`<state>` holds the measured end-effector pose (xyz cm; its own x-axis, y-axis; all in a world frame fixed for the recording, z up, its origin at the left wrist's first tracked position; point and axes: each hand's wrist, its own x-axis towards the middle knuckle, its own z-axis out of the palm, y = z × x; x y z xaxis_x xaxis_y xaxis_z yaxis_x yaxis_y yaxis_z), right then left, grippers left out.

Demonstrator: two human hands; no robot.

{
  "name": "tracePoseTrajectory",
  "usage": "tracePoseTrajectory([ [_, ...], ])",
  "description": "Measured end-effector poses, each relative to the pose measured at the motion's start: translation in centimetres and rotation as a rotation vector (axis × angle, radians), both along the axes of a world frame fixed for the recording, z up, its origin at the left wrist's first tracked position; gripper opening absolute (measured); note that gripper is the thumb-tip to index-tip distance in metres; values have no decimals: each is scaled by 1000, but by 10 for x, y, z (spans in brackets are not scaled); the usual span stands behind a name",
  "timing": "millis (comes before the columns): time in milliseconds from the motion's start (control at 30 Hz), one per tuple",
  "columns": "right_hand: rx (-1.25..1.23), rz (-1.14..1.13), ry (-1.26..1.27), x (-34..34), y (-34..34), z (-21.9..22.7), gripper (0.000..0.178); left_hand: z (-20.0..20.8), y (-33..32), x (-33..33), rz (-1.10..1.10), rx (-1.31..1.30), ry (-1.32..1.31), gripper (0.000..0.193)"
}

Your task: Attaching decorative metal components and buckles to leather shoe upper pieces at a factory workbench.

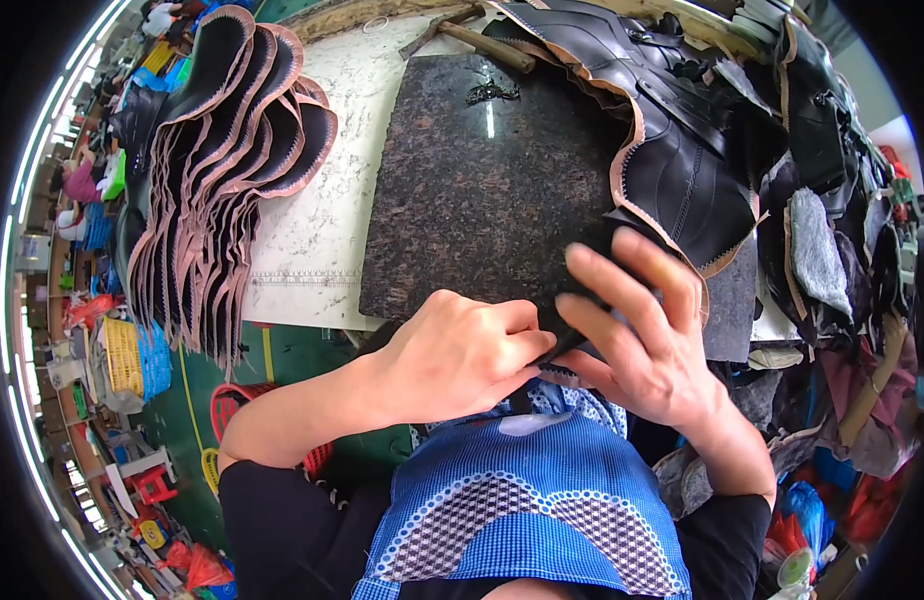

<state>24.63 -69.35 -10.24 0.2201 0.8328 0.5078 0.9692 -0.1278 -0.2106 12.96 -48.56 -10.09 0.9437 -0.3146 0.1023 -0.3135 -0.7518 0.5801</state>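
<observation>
Close in front of my apron, my left hand (467, 355) is closed, thumb and fingers pinching a black leather piece (557, 376) with a zigzag-stitched edge. Much of that piece is hidden by my hands. Beside it is my right hand (642, 340), its fingers spread and raised and its thumb close to the piece. Behind the right hand, a black leather boot upper (682, 180) with a tan stitched edge lies across the right of a dark speckled stone slab (472, 190). Whether the pinched piece joins this upper, I cannot tell.
At the left of the white table (307, 240) lies a fanned stack of tan-edged black uppers (222, 140). A hammer (492, 48) rests past the slab. More uppers (817, 130) hang at right, near another person's arm (872, 385). A red basket (227, 405) stands below left.
</observation>
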Motion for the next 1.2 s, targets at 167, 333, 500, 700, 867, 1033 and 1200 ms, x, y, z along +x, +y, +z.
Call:
tracePoseTrajectory([
  [167, -296, 224, 112, 17, 1, 7, 36, 14, -2, -3, -14, 156, -91, 27],
  [333, -76, 241, 81, 5, -2, 5, 30, 17, -2, -12, 93, 7, -174, 35],
  [500, 84, 251, -42, -5, 0, -5, 28, 9, -6, -18, 94, -31, -301, 30],
  [700, 51, 134, -328, 16, 6, 12, 15, 4, 5, 6, 42, 282, -642, 15],
  [867, -208, -90, -566, 23, 27, 117, 28, 87, 59, 66, 91, 499, -1232, 45],
  [1033, -668, -248, -772, -20, 31, 94, 32, 16, 27, 33, 168, 526, -1071, 30],
  [1200, -739, -98, -356, -31, -5, -22, 35, -99, 16, -15, 132, 408, -606, 35],
])
